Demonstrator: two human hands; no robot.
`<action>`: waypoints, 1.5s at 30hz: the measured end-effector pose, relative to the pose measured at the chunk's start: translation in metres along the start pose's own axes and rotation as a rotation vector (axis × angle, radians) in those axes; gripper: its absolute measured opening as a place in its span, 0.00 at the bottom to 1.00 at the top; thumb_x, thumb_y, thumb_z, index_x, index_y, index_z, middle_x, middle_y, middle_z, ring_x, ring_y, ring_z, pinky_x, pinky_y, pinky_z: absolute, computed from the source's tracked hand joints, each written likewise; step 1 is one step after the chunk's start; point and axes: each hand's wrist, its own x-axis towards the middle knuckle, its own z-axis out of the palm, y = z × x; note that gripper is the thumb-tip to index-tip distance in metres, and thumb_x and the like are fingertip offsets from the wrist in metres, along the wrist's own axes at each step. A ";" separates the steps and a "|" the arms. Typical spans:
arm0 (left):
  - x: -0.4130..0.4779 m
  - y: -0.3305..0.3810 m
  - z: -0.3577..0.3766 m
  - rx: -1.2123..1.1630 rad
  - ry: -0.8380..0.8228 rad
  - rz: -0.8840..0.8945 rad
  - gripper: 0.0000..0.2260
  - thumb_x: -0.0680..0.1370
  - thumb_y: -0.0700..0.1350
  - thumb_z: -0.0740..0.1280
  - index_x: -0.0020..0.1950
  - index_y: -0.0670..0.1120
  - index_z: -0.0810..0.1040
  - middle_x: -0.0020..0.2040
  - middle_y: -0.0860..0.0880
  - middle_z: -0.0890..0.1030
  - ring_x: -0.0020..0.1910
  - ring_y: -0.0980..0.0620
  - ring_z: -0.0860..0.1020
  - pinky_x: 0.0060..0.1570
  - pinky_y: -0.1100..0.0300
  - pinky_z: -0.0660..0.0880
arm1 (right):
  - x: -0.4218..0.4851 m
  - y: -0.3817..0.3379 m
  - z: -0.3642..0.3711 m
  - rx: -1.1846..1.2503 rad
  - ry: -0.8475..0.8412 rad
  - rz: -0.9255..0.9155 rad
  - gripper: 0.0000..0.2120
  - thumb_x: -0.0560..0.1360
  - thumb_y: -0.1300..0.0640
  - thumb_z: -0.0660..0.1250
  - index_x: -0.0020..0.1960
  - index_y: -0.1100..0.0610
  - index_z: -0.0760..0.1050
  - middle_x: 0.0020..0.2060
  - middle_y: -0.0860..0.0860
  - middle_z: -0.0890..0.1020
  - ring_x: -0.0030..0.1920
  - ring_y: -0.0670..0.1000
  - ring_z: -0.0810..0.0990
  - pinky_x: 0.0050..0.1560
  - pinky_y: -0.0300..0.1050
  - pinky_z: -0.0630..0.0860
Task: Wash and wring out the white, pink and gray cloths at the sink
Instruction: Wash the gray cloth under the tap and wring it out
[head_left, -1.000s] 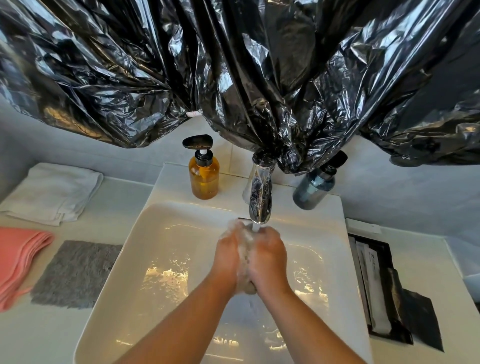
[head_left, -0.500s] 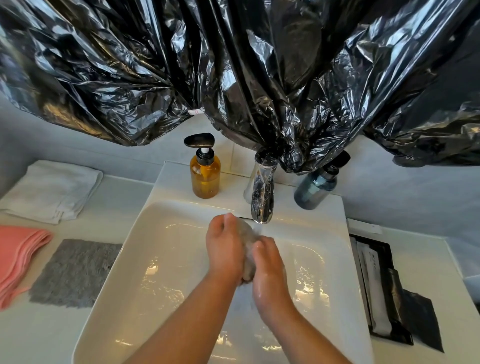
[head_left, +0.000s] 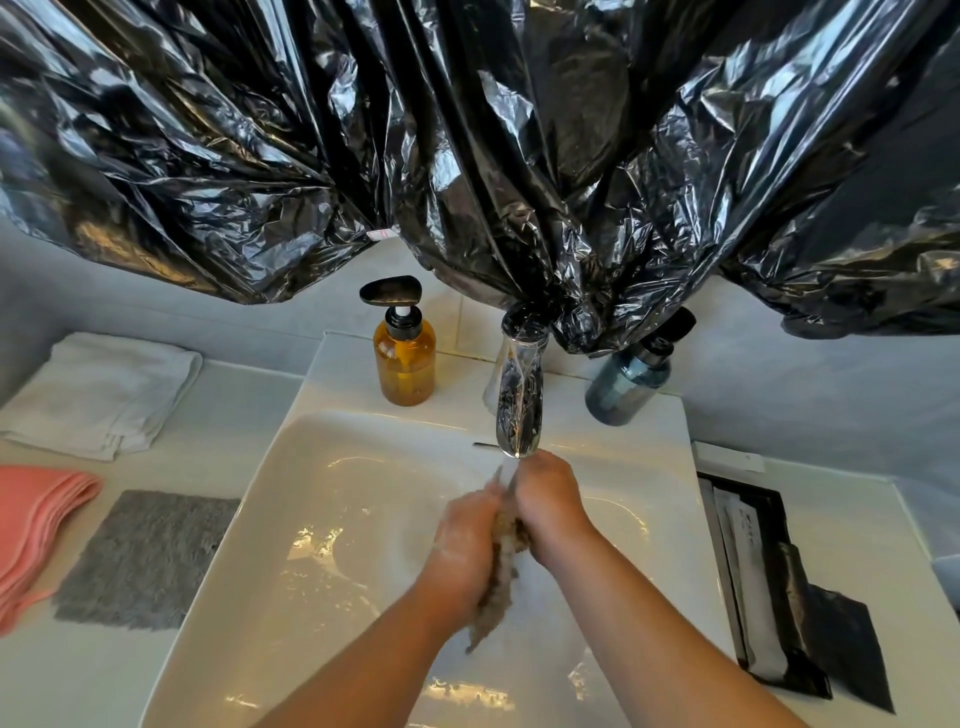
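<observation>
Over the white sink (head_left: 291, 519), my left hand (head_left: 462, 545) and my right hand (head_left: 548, 501) grip a small wet, soapy cloth (head_left: 498, 587) between them, just under the chrome tap (head_left: 519, 400). Its colour looks brownish-grey when wet, and its lower end hangs below my hands. Water runs from the tap onto my right hand. On the counter to the left lie a folded white cloth (head_left: 104, 395), a folded pink cloth (head_left: 36, 530) and a flat gray cloth (head_left: 145, 556).
An amber soap pump bottle (head_left: 404, 353) and a blue-grey bottle (head_left: 631, 379) stand on the sink's back ledge. Black plastic sheeting (head_left: 467, 156) hangs over the wall above. A black tray with packets (head_left: 769, 587) sits on the counter to the right.
My hands have rubbed the cloth against each other: the right hand moved up toward the tap, the left slid down toward me. More of the cloth now hangs below them.
</observation>
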 end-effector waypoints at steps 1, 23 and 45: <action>-0.002 -0.007 -0.005 -0.097 -0.043 0.008 0.14 0.79 0.49 0.63 0.38 0.43 0.77 0.30 0.45 0.77 0.32 0.47 0.77 0.36 0.54 0.75 | 0.001 0.002 -0.003 0.112 -0.017 0.056 0.14 0.81 0.59 0.59 0.39 0.59 0.76 0.37 0.60 0.80 0.38 0.57 0.79 0.42 0.50 0.74; 0.024 0.014 -0.002 -0.493 0.163 -0.089 0.12 0.74 0.52 0.69 0.38 0.47 0.70 0.37 0.45 0.70 0.36 0.48 0.71 0.39 0.57 0.68 | -0.071 0.033 0.011 0.139 0.119 -0.297 0.12 0.84 0.54 0.57 0.44 0.51 0.74 0.38 0.49 0.80 0.39 0.48 0.78 0.34 0.32 0.72; 0.015 -0.009 -0.016 -0.609 0.246 -0.160 0.08 0.83 0.42 0.61 0.44 0.44 0.73 0.34 0.45 0.76 0.33 0.47 0.76 0.38 0.54 0.75 | -0.060 0.045 0.000 0.215 -0.149 -0.181 0.13 0.81 0.45 0.57 0.51 0.49 0.77 0.44 0.51 0.83 0.44 0.48 0.81 0.41 0.39 0.76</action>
